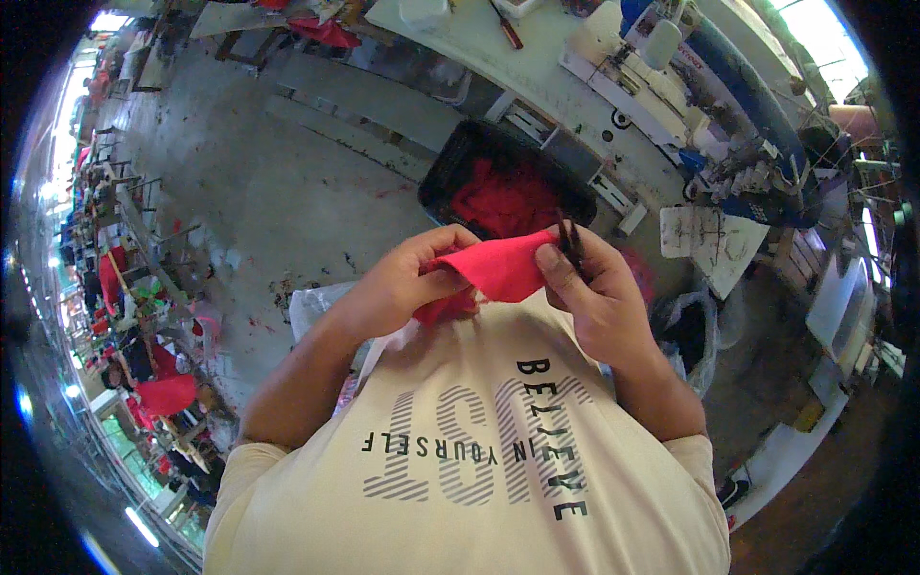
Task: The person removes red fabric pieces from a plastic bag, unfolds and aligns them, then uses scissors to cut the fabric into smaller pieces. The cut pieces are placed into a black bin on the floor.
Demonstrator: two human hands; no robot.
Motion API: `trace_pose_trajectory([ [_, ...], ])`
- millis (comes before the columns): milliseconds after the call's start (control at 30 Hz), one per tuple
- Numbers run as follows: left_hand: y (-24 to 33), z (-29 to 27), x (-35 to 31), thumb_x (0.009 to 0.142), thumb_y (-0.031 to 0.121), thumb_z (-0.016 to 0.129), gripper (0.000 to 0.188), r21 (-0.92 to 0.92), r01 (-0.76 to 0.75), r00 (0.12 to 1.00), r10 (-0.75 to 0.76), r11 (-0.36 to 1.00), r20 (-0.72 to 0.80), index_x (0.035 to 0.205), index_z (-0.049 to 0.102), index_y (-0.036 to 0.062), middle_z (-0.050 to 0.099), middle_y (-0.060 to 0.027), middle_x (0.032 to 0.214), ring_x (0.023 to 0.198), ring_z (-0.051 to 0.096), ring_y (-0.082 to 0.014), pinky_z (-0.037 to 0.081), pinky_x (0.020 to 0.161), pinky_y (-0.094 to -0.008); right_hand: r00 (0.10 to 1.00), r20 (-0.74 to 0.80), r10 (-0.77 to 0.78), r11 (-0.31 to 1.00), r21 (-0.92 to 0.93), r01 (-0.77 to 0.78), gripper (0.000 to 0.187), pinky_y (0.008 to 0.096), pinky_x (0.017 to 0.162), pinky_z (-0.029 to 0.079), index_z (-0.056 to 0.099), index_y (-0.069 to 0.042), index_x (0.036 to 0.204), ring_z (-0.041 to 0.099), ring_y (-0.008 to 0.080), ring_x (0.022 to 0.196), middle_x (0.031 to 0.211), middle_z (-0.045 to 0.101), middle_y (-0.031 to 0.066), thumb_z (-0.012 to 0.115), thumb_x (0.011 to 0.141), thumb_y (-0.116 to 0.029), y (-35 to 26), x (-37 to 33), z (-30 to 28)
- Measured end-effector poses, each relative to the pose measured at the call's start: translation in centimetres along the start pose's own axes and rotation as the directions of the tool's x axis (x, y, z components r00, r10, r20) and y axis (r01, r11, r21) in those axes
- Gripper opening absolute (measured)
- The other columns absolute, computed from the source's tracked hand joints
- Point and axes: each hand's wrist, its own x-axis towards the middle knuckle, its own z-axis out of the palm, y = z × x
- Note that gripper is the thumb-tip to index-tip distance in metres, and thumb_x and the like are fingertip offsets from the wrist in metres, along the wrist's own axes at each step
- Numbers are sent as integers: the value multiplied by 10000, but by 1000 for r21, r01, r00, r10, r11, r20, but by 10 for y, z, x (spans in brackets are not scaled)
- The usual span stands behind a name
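A piece of bright red cloth (498, 266) is stretched between my two hands in front of my chest. My left hand (407, 278) is closed on its left end, thumb on top. A darker red fold hangs beneath that hand. At the other end, my right hand (599, 287) pinches the cloth between thumb and fingers. Dark thread snips (570, 241) also sit in the right hand, their two narrow blades pointing up and away from me. The right hand's fingers partly hide the snips' handle.
A black plastic crate (446, 158) of red cloth pieces stands just beyond my hands. Farther right is a worktable (551, 81) with a white sewing machine (637, 91). Clear plastic bags (311, 305) lie by my left arm. Racks with red garments (168, 393) line the far left.
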Motion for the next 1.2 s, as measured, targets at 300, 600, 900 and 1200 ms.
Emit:
trace_pose_trajectory([
  [300, -21, -28, 30, 813, 182, 771, 448, 257, -237, 964, 193, 937, 184, 1185, 558, 52, 641, -19, 1020, 959, 590, -105, 478, 886, -286, 970, -200, -135, 958, 222, 179, 150, 208, 470, 271, 619, -62, 997, 388, 23, 545, 699, 516, -59, 598, 980, -209, -7, 7, 4],
  [600, -44, -31, 95, 767, 162, 811, 547, 329, -196, 962, 116, 924, 246, 1243, 564, 56, 660, -29, 1113, 1060, 591, -138, 447, 958, -312, 849, -378, -369, 908, 47, 415, 144, 220, 468, 248, 610, -86, 885, 342, 39, 484, 666, 510, -47, 653, 944, -210, -59, 23, -5],
  [900, -96, -34, 158, 866, 166, 724, 446, 114, -218, 936, 175, 969, 304, 1258, 553, 42, 663, -45, 1127, 1066, 596, -143, 461, 957, -321, 744, -416, -523, 851, -296, 433, 226, 212, 449, 243, 621, -100, 865, 365, 20, 501, 615, 448, -69, 642, 947, -310, -90, 41, -36],
  [1200, -117, -12, 179, 830, 179, 757, 479, 355, -402, 856, 484, 844, -181, 1236, 547, 35, 656, -70, 1077, 1050, 601, -162, 462, 960, -315, 717, -382, -583, 812, -299, 501, 175, 208, 471, 242, 613, -37, 923, 335, 35, 516, 640, 438, -38, 682, 914, -198, -117, 37, -34],
])
